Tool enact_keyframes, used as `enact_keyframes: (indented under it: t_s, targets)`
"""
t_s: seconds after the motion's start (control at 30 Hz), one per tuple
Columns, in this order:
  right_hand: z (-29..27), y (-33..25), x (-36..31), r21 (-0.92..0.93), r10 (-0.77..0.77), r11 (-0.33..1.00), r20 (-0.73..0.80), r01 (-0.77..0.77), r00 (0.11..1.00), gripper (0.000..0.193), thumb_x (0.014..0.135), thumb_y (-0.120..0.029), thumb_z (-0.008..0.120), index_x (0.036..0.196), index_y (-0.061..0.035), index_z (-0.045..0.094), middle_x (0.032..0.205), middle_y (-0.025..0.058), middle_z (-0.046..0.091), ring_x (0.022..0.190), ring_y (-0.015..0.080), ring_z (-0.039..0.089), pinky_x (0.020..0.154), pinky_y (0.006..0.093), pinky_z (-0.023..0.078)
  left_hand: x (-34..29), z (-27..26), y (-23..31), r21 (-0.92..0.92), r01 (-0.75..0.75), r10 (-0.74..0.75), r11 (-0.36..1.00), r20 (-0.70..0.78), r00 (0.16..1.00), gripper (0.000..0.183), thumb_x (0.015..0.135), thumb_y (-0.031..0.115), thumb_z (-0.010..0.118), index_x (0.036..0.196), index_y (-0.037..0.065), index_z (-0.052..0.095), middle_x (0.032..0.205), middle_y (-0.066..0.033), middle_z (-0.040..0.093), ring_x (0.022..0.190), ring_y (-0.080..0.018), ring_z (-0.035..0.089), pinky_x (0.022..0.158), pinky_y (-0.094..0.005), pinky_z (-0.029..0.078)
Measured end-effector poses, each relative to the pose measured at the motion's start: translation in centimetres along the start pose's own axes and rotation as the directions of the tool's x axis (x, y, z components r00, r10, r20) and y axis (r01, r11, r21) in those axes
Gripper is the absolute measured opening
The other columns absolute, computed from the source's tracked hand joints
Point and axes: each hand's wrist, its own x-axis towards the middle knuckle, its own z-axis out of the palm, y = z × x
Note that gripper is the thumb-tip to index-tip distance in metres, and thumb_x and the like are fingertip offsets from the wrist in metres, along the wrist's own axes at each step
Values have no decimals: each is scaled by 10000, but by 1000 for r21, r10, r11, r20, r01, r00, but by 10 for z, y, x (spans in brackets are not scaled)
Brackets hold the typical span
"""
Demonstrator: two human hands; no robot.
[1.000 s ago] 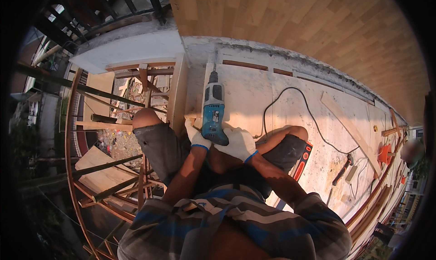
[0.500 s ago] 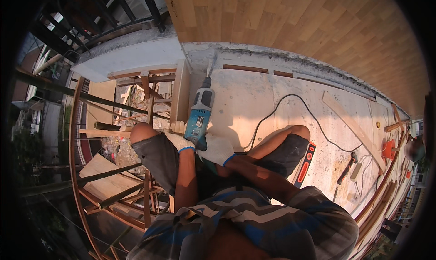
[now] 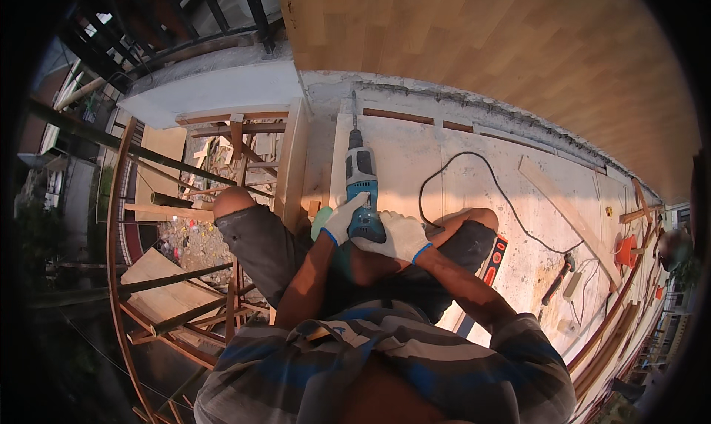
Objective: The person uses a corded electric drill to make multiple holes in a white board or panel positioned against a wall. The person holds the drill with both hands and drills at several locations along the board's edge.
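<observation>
A blue and grey drill [image 3: 362, 174] pointing to 12 o'clock

I see a person [image 3: 389, 342] in stripes, with their knees spread apart. The drill is right in front, held in both hands, with its back end nearest the person. The left hand [image 3: 343, 221] is on it at 7 o'clock. Its grip is wrapped on the drill's side, with the fingers over the blue part. The right hand [image 3: 400, 236] is at 5 o'clock. Its grip is closed around the back end, but I can't see all of those fingers. Both hands are in white gloves with blue edges.

The long thin bit [image 3: 355, 113] points at a rough grey strip [image 3: 324, 91]. I can't tell if the tip touches it. Beyond that is a floor of brown wood [image 3: 474, 24].

At 3 o'clock from the drill, a black cord [image 3: 470, 153] makes a big loop on the pale boards [image 3: 400, 157]. A long plank [image 3: 569, 218] lies farther out that way, and near its end is an orange bucket [image 3: 627, 251]. At 4 o'clock, a red level [image 3: 495, 262] lies just beside the right leg. Past it is a tool with a dark and orange handle [image 3: 557, 282].
</observation>
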Motion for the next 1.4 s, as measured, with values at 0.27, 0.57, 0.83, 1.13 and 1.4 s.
enact_keyframes:
  t_s: [0.27,0.57,0.83,1.13,1.4]
  targets:
    - [14,54,-38,-155,-100,985,-197,70,975,681,799,-605,857,1223,-85,736,1113,142,762,975,377,775,893,498,603,-12,47,-47,71,-94,100,993,-77,992,317,1105,346,771,1319,114,744,1118,-32,803,953,-189,799,837,-358,669]
    - [15,61,-34,-170,-161,977,-199,127,967,713,781,-573,879,1262,-72,722,1194,149,753,1045,367,754,900,485,599,-1,36,-53,127,-128,139,984,-82,987,380,1116,375,748,1357,85,704,1159,-51,779,962,-202,795,846,-357,673]
    - [2,51,-40,-118,-128,987,-209,105,969,752,766,-590,899,1265,-60,712,1194,161,750,1053,363,751,894,494,598,-25,54,-45,145,-120,130,982,-62,990,398,1123,359,737,1397,79,662,1139,-67,779,944,-191,795,830,-368,680]
    - [-9,72,-22,-117,-178,981,-226,155,958,813,768,-667,895,1290,-65,732,1092,140,752,845,383,758,800,491,607,-1,61,-45,130,-145,154,981,-67,986,428,1103,389,768,1335,35,701,1129,-72,783,932,-189,797,813,-350,673]
    - [-42,58,-23,-85,-143,988,-194,129,971,803,784,-658,888,1300,-61,742,1109,164,775,949,379,780,831,491,616,-31,95,-16,170,-83,105,982,-124,987,495,1115,393,746,1432,25,647,1200,-100,768,988,-207,796,836,-356,675]
